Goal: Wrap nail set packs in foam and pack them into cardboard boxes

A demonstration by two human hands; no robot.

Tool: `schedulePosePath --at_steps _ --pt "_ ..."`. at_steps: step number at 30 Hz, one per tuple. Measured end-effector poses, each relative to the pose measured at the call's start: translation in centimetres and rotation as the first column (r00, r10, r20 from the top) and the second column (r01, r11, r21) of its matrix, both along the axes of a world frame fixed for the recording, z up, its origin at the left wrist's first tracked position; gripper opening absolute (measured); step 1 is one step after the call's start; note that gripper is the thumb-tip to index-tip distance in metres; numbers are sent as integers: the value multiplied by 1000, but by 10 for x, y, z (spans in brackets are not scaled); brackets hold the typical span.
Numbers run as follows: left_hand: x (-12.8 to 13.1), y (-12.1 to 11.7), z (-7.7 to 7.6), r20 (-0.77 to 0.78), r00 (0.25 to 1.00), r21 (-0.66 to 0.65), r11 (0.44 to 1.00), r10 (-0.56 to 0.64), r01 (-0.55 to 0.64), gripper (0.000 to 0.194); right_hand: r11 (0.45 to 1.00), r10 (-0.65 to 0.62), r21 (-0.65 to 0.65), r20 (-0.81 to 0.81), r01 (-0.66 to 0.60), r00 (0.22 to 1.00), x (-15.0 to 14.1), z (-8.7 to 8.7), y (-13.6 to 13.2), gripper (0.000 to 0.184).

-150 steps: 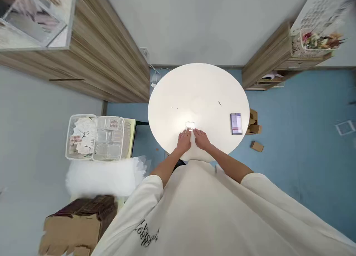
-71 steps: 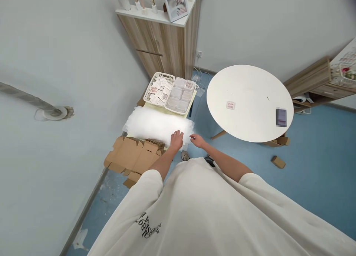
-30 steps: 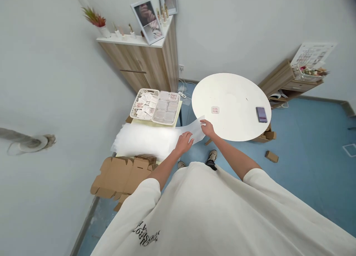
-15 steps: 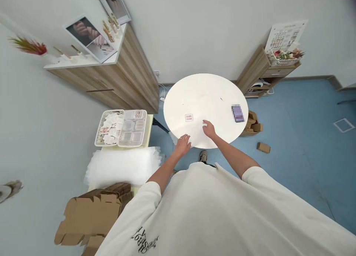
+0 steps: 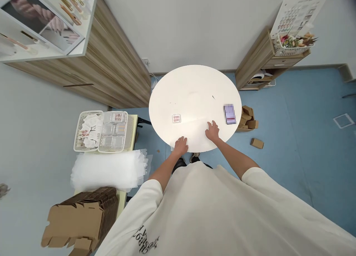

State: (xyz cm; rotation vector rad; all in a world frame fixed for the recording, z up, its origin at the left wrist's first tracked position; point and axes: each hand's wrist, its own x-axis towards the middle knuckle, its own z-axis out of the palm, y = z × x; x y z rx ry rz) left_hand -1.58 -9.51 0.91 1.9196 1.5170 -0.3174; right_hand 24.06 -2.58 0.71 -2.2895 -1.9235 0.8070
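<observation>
A thin white translucent packing sheet [image 5: 196, 133] lies on the round white table [image 5: 194, 81], its outline faint against the top. My left hand [image 5: 181, 146] rests at the table's near edge on the sheet's left part, fingers stretched out. On the sheet's right side, my right hand [image 5: 213, 131] lies with its fingers spread. Just beyond the sheet, to the left, sits a small clear case [image 5: 176, 118] with rows of reddish pieces, apart from both hands.
A purple pixelated item [image 5: 230, 114] lies at the table's right. On the left stand a basket of cards [image 5: 89, 131], a tray of clear cases [image 5: 112, 131], a stack of white sheets [image 5: 108, 170] and flattened cardboard boxes [image 5: 76, 220]. A cardboard box [image 5: 257, 143] lies on the floor.
My hands pulled one sheet from the white stack, carried it right to the round table and laid it down in front of the small case. The view turned right with them.
</observation>
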Motion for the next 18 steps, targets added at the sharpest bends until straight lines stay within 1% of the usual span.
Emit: schedulePosePath --at_steps 1,3,5,7,10,13,16,18 --pt "0 0 -2 1 1000 -3 1000 3 -3 53 998 52 19 58 -53 997 0 0 -1 60" --pt "0 1 -5 7 1000 -1 1000 18 -18 51 980 196 5 98 -198 976 -1 0 -2 57" --pt "0 2 -5 15 999 14 999 47 -47 49 942 332 -69 70 -328 941 -3 -2 -2 54" --pt "0 7 -4 12 995 39 994 101 -101 47 909 400 -144 46 -390 915 -5 -4 -2 53" --pt "-4 19 -1 -15 972 92 969 232 -230 47 891 423 -207 54 -404 905 -5 -8 -4 54" --pt "-11 34 -3 -44 929 112 926 366 -360 49 891 419 -214 49 -400 907 -3 -10 -6 55" --pt "-16 43 -9 -75 897 109 898 435 -426 46 898 397 -213 21 -384 917 -2 -11 -7 54" --pt "-18 44 -13 -91 888 107 891 451 -441 37 903 385 -212 8 -374 923 -3 -11 -6 54"
